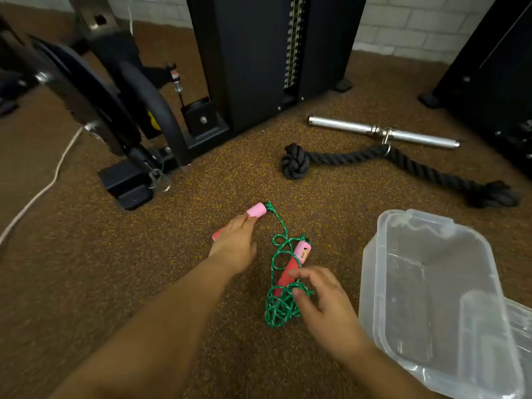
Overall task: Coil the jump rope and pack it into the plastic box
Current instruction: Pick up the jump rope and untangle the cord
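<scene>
A jump rope with a green speckled cord [280, 308] lies bunched on the brown speckled floor. It has two pink and red handles. My left hand [234, 243] lies flat over the far handle [257, 210], covering its middle, with the pink end sticking out past the fingertips. The second handle [293, 264] lies among the cord loops. My right hand [319, 298] hovers over the cord bundle with its fingers spread and bent, touching the loops. A clear plastic box [371, 272] stands open at the right.
The box's clear lid [518, 321] lies tucked under its right side. A thick black knotted rope [345, 158] and a metal bar [383, 131] lie on the floor beyond. Black gym machines [247, 59] stand behind and at left. A white cable [43, 191] runs along the left floor.
</scene>
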